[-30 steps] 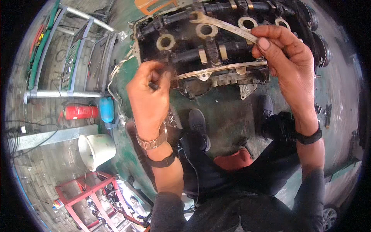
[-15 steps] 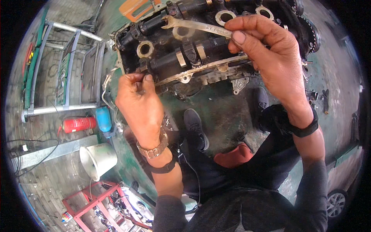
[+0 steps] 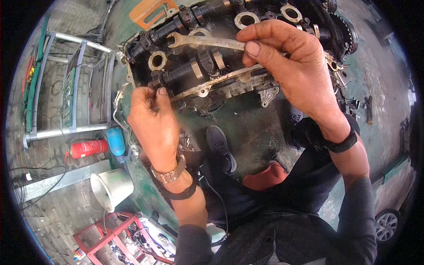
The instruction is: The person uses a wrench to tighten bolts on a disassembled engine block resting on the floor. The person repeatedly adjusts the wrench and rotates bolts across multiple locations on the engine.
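My right hand (image 3: pixel 293 75) pinches a silver open-end wrench (image 3: pixel 203 43) by one end, holding it level over a black, oily cylinder head (image 3: pixel 229 77). The wrench's open jaw is above the left part of the head, just behind a pale ring-shaped opening (image 3: pixel 157 60). My left hand (image 3: pixel 153 119) has its fingers curled and pressed together at the head's near left corner, beside the end of the front camshaft (image 3: pixel 181 75); I cannot make out what they grip. Toothed sprockets (image 3: pixel 349 33) sit at the head's right end.
An orange frame (image 3: pixel 150 11) lies behind the head. To the left are a ladder-like metal frame (image 3: pixel 75 132), a red extinguisher (image 3: pixel 88 148), a blue cylinder (image 3: pixel 115 142) and a white bucket (image 3: pixel 110 190). A red stand (image 3: pixel 106 234) is lower left, a wheel (image 3: pixel 387 227) lower right.
The wrench has moved slightly left and down over the head. The dark piece earlier visible in my left fingers is hidden now. The view has shifted, so the head appears further left.
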